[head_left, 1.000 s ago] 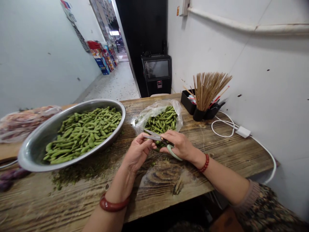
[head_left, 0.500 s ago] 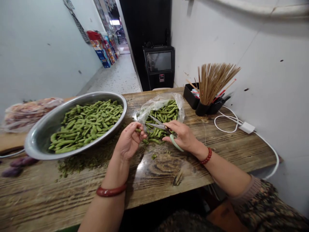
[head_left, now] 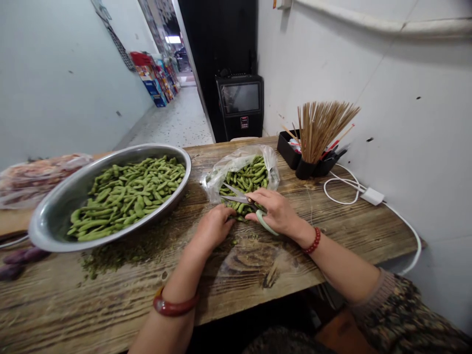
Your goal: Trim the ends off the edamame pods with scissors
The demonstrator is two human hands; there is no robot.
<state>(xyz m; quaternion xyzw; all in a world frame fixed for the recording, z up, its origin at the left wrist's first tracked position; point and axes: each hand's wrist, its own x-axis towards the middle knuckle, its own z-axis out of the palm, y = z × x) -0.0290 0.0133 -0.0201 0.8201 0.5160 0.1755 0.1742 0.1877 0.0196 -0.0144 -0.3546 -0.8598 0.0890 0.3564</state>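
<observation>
My right hand point(head_left: 277, 212) grips scissors point(head_left: 236, 196) with pale green handles, the blades parted and pointing left over the pods. My left hand point(head_left: 216, 226) is palm down with curled fingers at the near edge of a heap of green edamame pods point(head_left: 248, 178). Its fingertips touch the pods, and whatever they pinch is hidden. The heap spills from a clear plastic bag point(head_left: 221, 172). To the left, a large metal basin point(head_left: 37, 228) holds many more edamame pods point(head_left: 129, 196).
Green trimmings point(head_left: 110, 258) lie on the wooden table point(head_left: 236, 275) below the basin. A black holder point(head_left: 289, 150) with thin sticks point(head_left: 320, 130) and a white cable with an adapter point(head_left: 373, 195) are on the right. A bag of pinkish food point(head_left: 40, 177) sits far left.
My left hand has turned palm down and moved right to the pod heap; before, it was raised with a pod in its fingers. My right hand still holds the parted scissors nearby.
</observation>
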